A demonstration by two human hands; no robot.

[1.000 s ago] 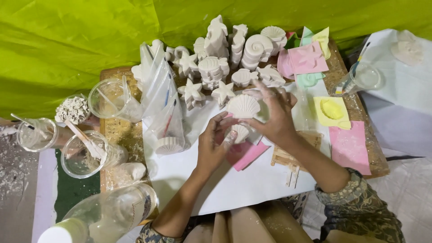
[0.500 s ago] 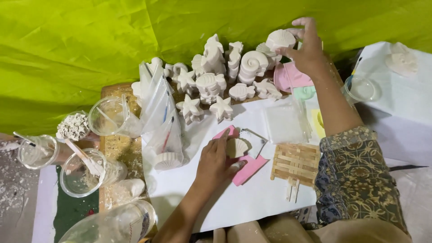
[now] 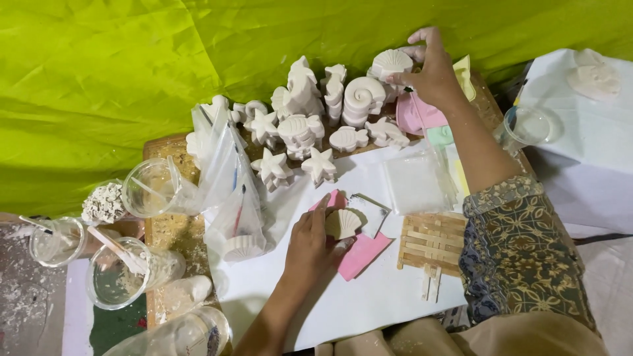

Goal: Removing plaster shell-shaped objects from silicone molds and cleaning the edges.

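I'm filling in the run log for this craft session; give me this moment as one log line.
left hand: holds small shell cast over pink mould | right hand: touches scallop shell cast at back row | white sheet under work
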